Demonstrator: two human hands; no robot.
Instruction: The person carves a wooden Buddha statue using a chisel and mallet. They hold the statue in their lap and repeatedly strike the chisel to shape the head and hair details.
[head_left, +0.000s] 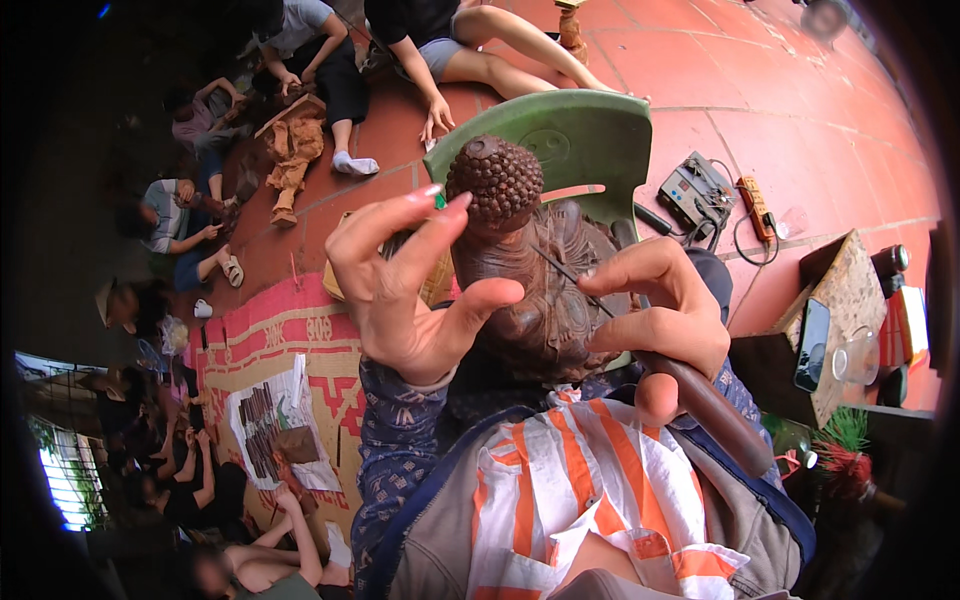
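Note:
A dark brown carved seated figure (505,260) with a knobbed, curl-covered head stands close in front of me. Beside its head, my left hand (405,280) is raised, with a small bright green piece (440,201) pinched between two fingertips and the thumb held apart. My right hand (665,305) is at the figure's other side, gripping a thin dark stick-like tool (555,264) that slants across the carved chest. Under the same hand runs a thick brown rod (705,415), and a fingertip shows below it. The figure's base is partly hidden by my hands and clothing.
Behind the figure is a green plastic chair (590,130). On the right are a control box with cables (697,190), an orange power strip (757,208) and a box bearing a phone (812,345). Left, tools lie on paper (285,420) over a mat. Several people sit around.

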